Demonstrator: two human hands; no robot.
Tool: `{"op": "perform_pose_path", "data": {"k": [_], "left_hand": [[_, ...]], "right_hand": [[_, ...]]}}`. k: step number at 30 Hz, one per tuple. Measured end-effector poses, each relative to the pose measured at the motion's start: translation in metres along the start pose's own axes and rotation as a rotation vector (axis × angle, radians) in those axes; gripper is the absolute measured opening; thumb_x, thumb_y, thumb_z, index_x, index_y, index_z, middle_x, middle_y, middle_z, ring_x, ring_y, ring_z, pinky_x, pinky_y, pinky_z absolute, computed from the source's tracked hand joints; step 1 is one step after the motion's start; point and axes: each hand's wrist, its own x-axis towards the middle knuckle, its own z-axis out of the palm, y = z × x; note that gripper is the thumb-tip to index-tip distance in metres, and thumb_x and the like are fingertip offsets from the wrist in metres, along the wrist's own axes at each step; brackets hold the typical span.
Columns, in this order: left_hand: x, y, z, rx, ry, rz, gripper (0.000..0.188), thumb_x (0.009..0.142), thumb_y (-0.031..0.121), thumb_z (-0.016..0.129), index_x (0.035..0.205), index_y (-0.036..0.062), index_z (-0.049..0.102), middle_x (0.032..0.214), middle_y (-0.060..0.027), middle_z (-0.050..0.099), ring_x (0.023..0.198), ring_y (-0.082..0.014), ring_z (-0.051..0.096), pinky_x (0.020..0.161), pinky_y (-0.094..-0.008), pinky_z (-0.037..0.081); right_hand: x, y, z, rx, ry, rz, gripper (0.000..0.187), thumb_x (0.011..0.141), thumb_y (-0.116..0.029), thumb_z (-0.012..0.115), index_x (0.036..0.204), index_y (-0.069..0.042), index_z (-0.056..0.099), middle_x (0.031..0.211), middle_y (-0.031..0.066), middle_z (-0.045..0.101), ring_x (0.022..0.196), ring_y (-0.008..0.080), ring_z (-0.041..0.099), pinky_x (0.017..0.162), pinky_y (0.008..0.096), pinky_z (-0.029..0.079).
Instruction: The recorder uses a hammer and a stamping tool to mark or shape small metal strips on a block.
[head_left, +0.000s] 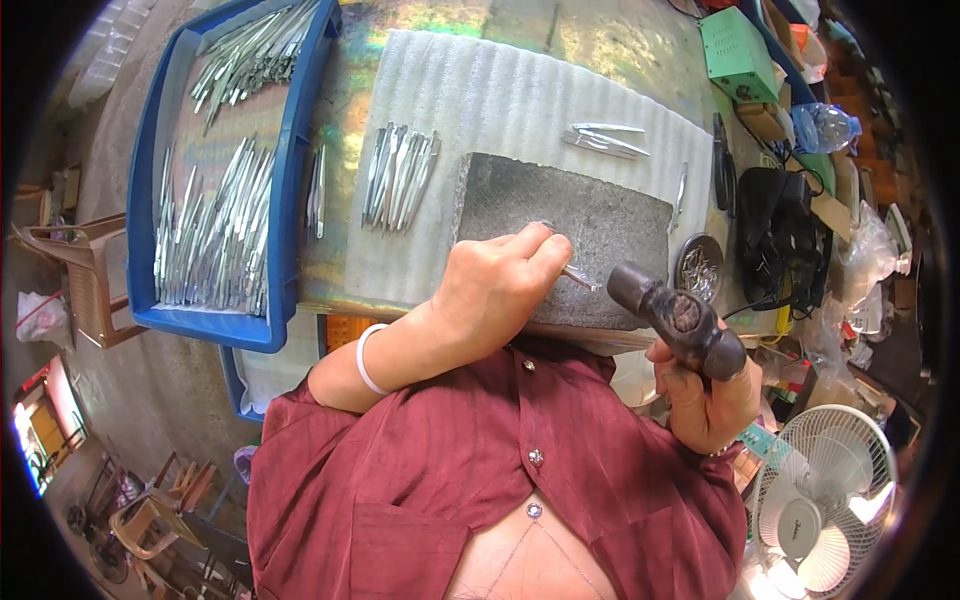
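My left hand (500, 280) is closed on metal tweezers (582, 279), whose end sticks out past my fingers over a dark grey block (560, 190). The rest of them is hidden in my fist. My right hand (705, 405) grips a ball-peen hammer (675, 312), its dark head raised near the block's right corner and apart from the tweezers. Its handle is mostly hidden by the head and my fingers. Beyond the block, a few loose tweezers (605, 140) lie on a white foam sheet (500, 80), and a row of several more (398, 178) lies to the left.
A blue tray (290, 190) at left holds many tweezers in two heaps. A round dish of small metal parts (698, 268) stands right of the block. Farther right are a black bag (785, 235), a green box (740, 55), a plastic bottle (826, 128) and a fan (825, 500).
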Motion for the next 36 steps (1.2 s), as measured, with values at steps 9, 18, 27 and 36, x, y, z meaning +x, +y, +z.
{"op": "perform_pose_path", "data": {"k": [9,18,27,36], "left_hand": [[-0.001,-0.001,0.003,-0.023,0.008,-0.005,0.013,0.073,0.007,0.056,0.086,0.0066,0.052,0.075,-0.0062,0.054,0.062,-0.024,0.062,0.048,-0.0323,0.047],[0.001,-0.002,0.003,-0.023,-0.012,0.003,0.013,0.073,0.006,0.057,0.085,0.0066,0.051,0.074,-0.0061,0.053,0.061,-0.0236,0.061,0.047,-0.0326,0.047],[0.001,-0.003,0.004,-0.036,-0.002,-0.007,0.011,0.073,0.004,0.055,0.081,0.0065,0.048,0.072,-0.0073,0.05,0.06,-0.0254,0.06,0.046,-0.0344,0.046],[0.002,-0.002,0.003,-0.067,-0.042,-0.007,0.014,0.072,0.001,0.056,0.083,0.006,0.049,0.073,-0.0081,0.05,0.06,-0.0268,0.06,0.047,-0.0351,0.047]], "right_hand": [[0.007,-0.008,0.007,-0.228,-0.035,0.012,0.027,0.088,-0.005,0.058,0.113,0.004,0.055,0.094,0.0155,0.063,0.071,0.0168,0.063,0.063,0.0281,0.051],[-0.029,-0.017,-0.011,0.159,0.397,-0.03,0.033,0.085,-0.013,0.063,0.105,0.011,0.055,0.073,0.0102,0.061,0.056,0.0103,0.056,0.046,0.0195,0.042],[0.023,-0.009,0.002,-0.397,-0.095,-0.074,0.032,0.076,-0.001,0.061,0.106,0.004,0.058,0.063,0.008,0.052,0.048,0.0198,0.052,0.047,0.0309,0.045],[0.002,-0.034,-0.03,0.0,0.368,-0.488,0.046,0.095,-0.032,0.047,0.101,0.013,0.049,0.077,0.0137,0.054,0.044,0.0121,0.045,0.036,0.023,0.033]]}}
